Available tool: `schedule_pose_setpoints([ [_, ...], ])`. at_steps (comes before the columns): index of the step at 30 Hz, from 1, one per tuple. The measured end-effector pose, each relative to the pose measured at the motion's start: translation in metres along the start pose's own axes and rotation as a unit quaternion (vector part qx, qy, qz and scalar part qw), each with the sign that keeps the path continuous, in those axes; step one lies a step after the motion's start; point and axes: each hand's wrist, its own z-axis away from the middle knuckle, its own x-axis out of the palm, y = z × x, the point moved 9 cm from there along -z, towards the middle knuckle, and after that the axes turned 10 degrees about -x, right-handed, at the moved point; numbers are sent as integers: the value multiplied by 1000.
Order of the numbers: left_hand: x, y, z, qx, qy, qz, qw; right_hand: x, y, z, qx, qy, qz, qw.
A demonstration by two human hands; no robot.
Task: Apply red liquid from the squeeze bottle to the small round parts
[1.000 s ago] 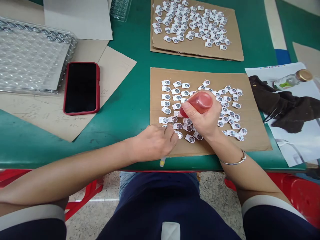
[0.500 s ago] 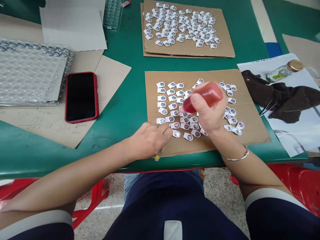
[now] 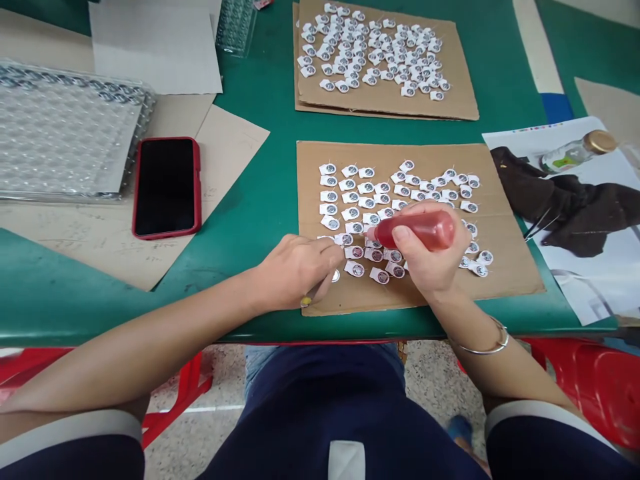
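Rows of small white tags with round printed marks, such as one tag (image 3: 354, 269), lie on a cardboard sheet (image 3: 505, 267) on the green table. My left hand (image 3: 303, 270) is closed around a thin tool with a yellow end (image 3: 306, 302), at the sheet's front left part. My right hand (image 3: 430, 257) grips a red squeeze bottle (image 3: 423, 230), tilted with its pale nozzle toward the middle tags. The nozzle tip is near the tags; whether it touches one cannot be made out. My right hand hides some of the tags.
Behind lies stacked cardboard (image 3: 465, 100) covered with more tags. At the left are a red-cased phone (image 3: 167, 188), bubble wrap (image 3: 65, 140) and paper sheets (image 3: 155, 50). A dark cloth (image 3: 575, 207) with tweezers (image 3: 541, 223) and a glass jar (image 3: 570, 155) are at the right.
The bottle has tipped closer to level and moved slightly down with my right hand. A tag has appeared beside my left fingertips, and the yellow-ended tool has shifted left. The whole view has shifted slightly.
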Motion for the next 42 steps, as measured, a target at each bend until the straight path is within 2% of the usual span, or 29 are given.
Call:
schedule_pose_setpoints([
  [11,-1,2,1,14,14,3,1000,5,0,-3,13,-18,4,1000],
  [25,2,0,3,7,1,13,1000,6,-3,-4,-3,-20,36,999],
  [42,-2,-1,0,0,5,5,1000,8,-13,-4,-41,-39,11,998],
])
